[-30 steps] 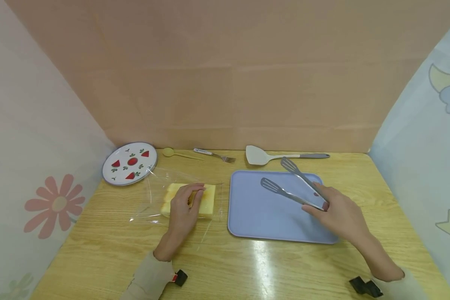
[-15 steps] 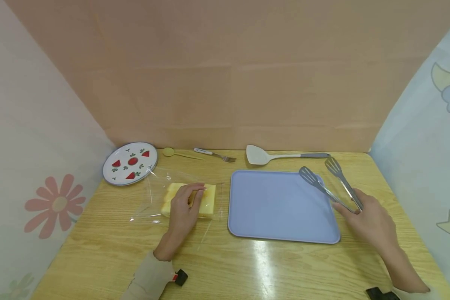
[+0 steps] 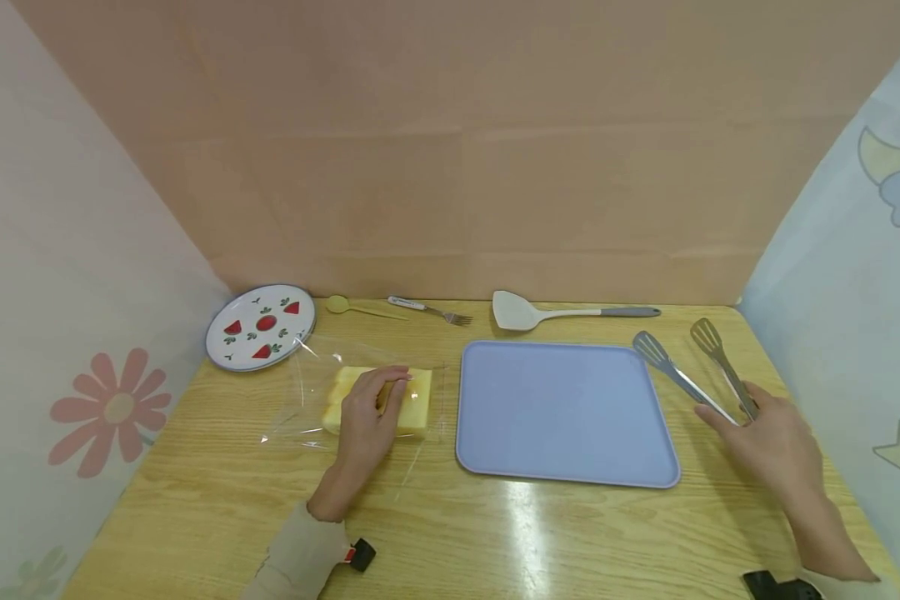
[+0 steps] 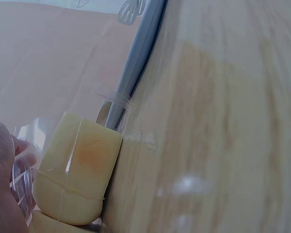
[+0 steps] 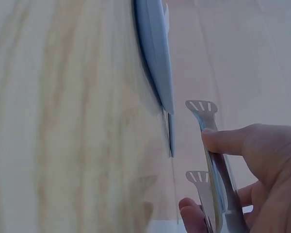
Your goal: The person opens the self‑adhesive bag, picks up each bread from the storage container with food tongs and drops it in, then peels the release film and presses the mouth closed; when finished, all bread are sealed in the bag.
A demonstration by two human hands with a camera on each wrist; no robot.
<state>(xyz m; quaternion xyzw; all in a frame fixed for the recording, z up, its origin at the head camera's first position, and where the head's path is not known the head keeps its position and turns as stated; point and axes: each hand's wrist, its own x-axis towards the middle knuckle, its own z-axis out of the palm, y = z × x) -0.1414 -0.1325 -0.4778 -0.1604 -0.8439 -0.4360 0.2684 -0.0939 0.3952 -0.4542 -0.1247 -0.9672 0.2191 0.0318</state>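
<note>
My left hand (image 3: 367, 421) lies over a yellow bread loaf (image 3: 420, 400) inside a clear plastic bag (image 3: 307, 417), left of the tray. Thumb and fingers come together on the bag's film above the loaf; in the left wrist view the film gathers at the left hand (image 4: 2, 179). At the right of the table, my right hand (image 3: 776, 442) grips metal tongs (image 3: 684, 381) near their hinge end. The tongs' two slotted heads point away from me and stand apart with nothing between them. The right wrist view shows the thumb along one arm of the tongs (image 5: 213, 165).
A blue rectangular tray (image 3: 566, 417) lies between the hands. Along the back are a patterned plate (image 3: 266, 321), a yellow spoon (image 3: 337, 304), a fork (image 3: 450, 317) and a white turner (image 3: 516, 312) with a grey handle. Walls stand behind and on both sides.
My right hand has carried the tongs rightward, from above the tray to the table right of it. The left hand and the bagged bread have stayed in place.
</note>
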